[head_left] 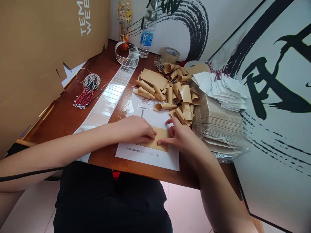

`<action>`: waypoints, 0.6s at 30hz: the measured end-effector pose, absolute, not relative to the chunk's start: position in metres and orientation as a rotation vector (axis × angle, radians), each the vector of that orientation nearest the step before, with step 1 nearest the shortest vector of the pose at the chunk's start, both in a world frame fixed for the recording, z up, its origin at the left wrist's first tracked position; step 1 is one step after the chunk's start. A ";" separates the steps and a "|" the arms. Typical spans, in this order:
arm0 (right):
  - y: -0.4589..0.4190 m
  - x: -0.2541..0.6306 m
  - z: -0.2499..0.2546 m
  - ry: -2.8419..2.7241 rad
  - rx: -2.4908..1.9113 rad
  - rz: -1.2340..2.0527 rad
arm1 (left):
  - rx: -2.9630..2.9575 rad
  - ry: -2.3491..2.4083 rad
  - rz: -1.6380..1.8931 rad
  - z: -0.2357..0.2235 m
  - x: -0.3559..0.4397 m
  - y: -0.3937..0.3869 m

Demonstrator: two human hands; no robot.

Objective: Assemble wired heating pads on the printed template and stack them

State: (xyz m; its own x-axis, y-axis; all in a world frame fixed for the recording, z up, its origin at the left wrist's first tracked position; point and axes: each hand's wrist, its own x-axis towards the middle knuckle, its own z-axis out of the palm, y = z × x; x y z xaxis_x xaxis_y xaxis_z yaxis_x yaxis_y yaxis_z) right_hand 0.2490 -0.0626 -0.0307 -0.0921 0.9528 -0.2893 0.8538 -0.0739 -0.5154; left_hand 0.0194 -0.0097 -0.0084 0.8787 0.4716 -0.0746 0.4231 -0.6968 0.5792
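Reddish-brown wooden desk (60, 123) runs between a cardboard panel (48, 48) on the left and a white board with black brushstrokes (272, 97) on the right. At the near edge, a rectangular kraft paper sheet (159, 139) lies flat on a white printed sheet (148, 158) marked DRS-206DC-E001-01. The left hand (134, 129) rests over its left end, fingers curled down and pressing, and the right hand (182, 137) sits at its right end, spread partly open. One right finger (161, 141) stretches across the kraft paper, while another (168, 121) sits on the white sheet. Neither hand clearly pinches anything; whether either has lifted an edge cannot be told.

Just beyond lies a heap of curled kraft paper pieces (173, 89), its near pieces almost reaching the right hand. Uneven pressure could let the sheet slip or skew on the slick white sheet, and its curl could make it spring back. A careless right wrist could knock curls into the work area or nudge the bagged stack of tan sheets (218, 124), which sits at the heap's right.
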 end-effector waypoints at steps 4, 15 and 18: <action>-0.064 0.249 -0.030 -2.015 -2.038 0.934 | 2.221 0.734 0.122 0.034 0.002 0.010; -0.064 0.246 -0.027 -2.004 -1.976 0.948 | 2.383 1.316 0.272 -0.005 -0.121 -0.058; -0.063 0.245 -0.025 -2.015 -1.987 0.957 | 2.409 1.288 0.151 -0.029 -0.121 -0.069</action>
State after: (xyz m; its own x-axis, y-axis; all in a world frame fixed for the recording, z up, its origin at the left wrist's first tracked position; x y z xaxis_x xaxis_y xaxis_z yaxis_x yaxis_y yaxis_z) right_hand 0.2451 -0.0630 -0.0254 -0.1084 0.9412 -0.3201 0.8431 -0.0835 -0.5313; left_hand -0.1206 -0.0686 -0.0291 0.5690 0.8171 -0.0925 0.7735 -0.4936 0.3975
